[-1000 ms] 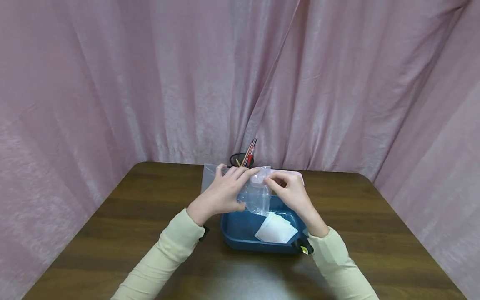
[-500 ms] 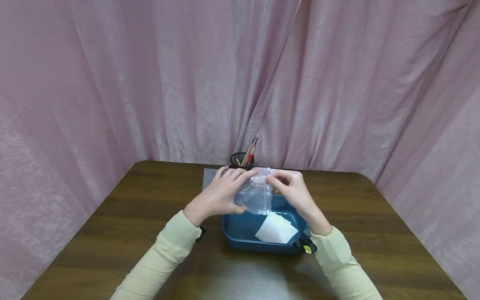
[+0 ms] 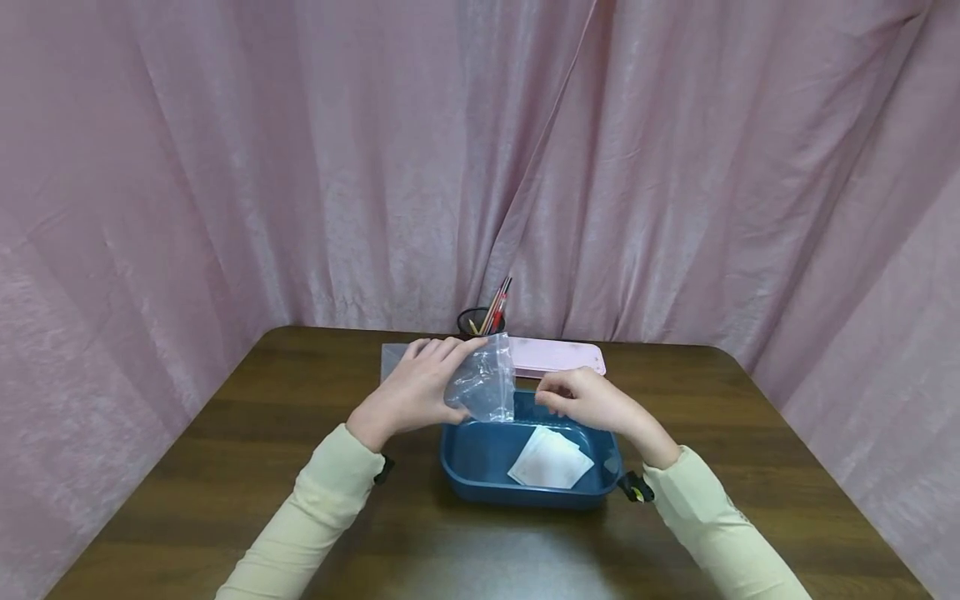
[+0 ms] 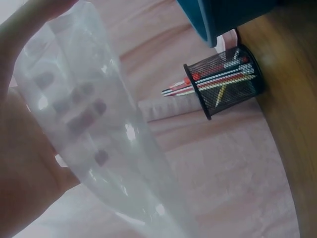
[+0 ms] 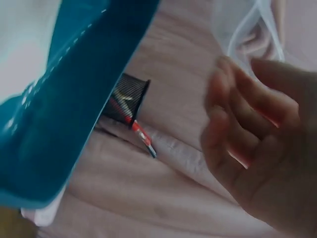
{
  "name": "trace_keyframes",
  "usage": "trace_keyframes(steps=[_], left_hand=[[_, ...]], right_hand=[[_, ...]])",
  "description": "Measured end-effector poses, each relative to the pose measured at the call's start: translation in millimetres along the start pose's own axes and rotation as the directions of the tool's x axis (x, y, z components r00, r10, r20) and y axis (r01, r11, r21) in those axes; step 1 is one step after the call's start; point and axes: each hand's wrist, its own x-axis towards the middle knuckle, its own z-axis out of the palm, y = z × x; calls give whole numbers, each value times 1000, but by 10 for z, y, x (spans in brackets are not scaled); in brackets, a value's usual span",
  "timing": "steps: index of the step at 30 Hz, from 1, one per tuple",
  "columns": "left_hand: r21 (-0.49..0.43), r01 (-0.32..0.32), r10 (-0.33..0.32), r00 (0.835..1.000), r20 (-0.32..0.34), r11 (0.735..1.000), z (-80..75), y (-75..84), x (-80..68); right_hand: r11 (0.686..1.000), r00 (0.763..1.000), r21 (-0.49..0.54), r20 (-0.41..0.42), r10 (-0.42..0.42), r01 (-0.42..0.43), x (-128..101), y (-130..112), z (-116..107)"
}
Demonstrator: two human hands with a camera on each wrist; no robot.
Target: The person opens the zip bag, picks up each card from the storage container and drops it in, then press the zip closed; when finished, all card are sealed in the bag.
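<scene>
My left hand [image 3: 416, 383] grips a clear plastic zip bag [image 3: 483, 379], thumb below and fingers above, over the back left of a blue bin [image 3: 525, 497]. Its fingertips show blurred through the film of the bag [image 4: 94, 104] in the left wrist view. Above the bin's right side hovers my right hand [image 3: 592, 404], apart from the bag. The right wrist view shows its fingers [image 5: 237, 104] loosely bent with nothing between them. Overlapping white square sheets or packets [image 3: 551, 460] lie in the bin; what they are I cannot tell.
Behind the bin lies a flat pink case [image 3: 558, 356] near the table's back edge. A black mesh cup [image 3: 468, 323] with pencils and a red pen stands left of it. Pink curtains [image 3: 375, 167] hang behind the brown wooden table [image 3: 225, 467].
My right hand has let go of the bag's edge and moved down to the right. The left hand has shifted left with the bag, uncovering the pink case. The white squares stay put.
</scene>
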Motion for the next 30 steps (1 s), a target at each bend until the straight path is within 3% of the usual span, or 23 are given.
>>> trace_keyframes(steps=[6,12,18,25,30], left_hand=[[-14,31,-31,999,31,999,-14,-10,-16],[-46,61,-58,996,64,997,-18,6,-42],[-57,68,-63,995,75,996,-11,14,-69],[-77,71,-65,994,84,994,-4,30,-81],[-91,86,-78,993,91,992,7,39,-85]], right_hand=[[969,972,-223,230,-52,105,105,31,86],[921,910,-377,409,72,97,194,17,233],[871,863,-479,479,158,107,225,26,397],[774,794,-606,555,247,183,233,55,558],[714,778,-661,566,272,231,237,70,650]])
